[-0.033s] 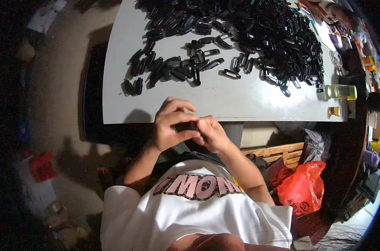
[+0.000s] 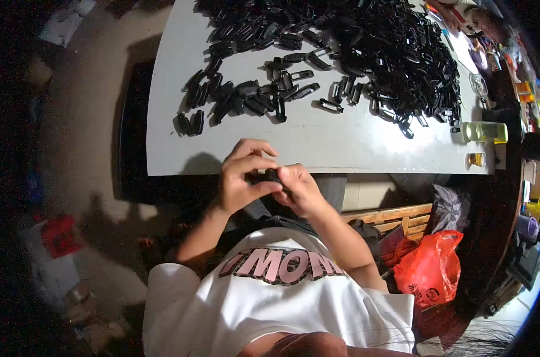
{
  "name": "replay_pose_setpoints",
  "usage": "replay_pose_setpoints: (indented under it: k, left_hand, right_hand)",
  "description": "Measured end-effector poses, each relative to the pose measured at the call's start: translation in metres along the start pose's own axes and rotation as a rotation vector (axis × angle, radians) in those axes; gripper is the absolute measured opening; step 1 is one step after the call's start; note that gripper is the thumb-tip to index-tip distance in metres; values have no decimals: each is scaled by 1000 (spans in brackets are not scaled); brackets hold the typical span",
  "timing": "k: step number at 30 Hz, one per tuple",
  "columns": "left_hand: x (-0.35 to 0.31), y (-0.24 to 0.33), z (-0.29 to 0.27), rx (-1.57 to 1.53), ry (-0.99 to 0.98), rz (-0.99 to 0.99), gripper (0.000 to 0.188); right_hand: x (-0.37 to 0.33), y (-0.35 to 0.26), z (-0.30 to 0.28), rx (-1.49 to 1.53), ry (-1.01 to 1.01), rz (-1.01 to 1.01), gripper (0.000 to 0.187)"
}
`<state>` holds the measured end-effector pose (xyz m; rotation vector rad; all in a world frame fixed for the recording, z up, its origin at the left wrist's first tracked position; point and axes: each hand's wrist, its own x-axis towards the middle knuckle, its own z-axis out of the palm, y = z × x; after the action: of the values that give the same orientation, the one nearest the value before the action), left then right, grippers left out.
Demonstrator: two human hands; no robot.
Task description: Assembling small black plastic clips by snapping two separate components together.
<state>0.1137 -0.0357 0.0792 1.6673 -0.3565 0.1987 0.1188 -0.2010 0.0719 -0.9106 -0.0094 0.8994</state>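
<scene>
Just off the table's near edge, my left hand (image 2: 241, 178) and my right hand (image 2: 301, 189) meet. Between their fingertips is a small black plastic piece (image 2: 272, 175), mostly covered by the fingers. My left thumb and fingers curve around its left side, while my right thumb presses near its other end. Beyond my hands, several loose black plastic frames (image 2: 280, 110) of narrow, oblong shape lie on the white table (image 2: 317, 149). A large heap of similar black pieces (image 2: 395, 53) covers the table's far and right parts.
On the table's right side are a clear bottle with yellowish liquid (image 2: 485, 131) and a small round container (image 2: 474, 160). A red plastic bag (image 2: 430, 268) rests by a wooden slatted bench (image 2: 395, 219) at my right. Another person's hand (image 2: 447, 16) shows at the far right.
The black piece shows a little more between my fingertips. My hands have otherwise barely moved, and the pieces on the table lie as before.
</scene>
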Motion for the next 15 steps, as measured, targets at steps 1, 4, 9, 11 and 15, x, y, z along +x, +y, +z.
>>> replay_pose_setpoints:
  k: [1, 4, 9, 11, 15]
  left_hand:
    - [-2, -7, -2, -46, -32, -26, 33]
    - [0, -21, 2, -582, 284, -317, 27]
    - [36, -47, -16, 220, 230, -89, 19]
    - [48, -47, -16, 823, 96, 61, 29]
    - [56, -35, -18, 1137, -133, -17, 35]
  right_hand:
    - [2, -3, 2, -159, 5, -56, 49]
    - [32, -7, -8, -966, 326, -588, 41]
    - [76, -25, -34, -1596, 755, -777, 23]
    - [85, -23, -40, -1662, 774, -741, 25]
    - [76, -17, -48, -1160, 805, -902, 16]
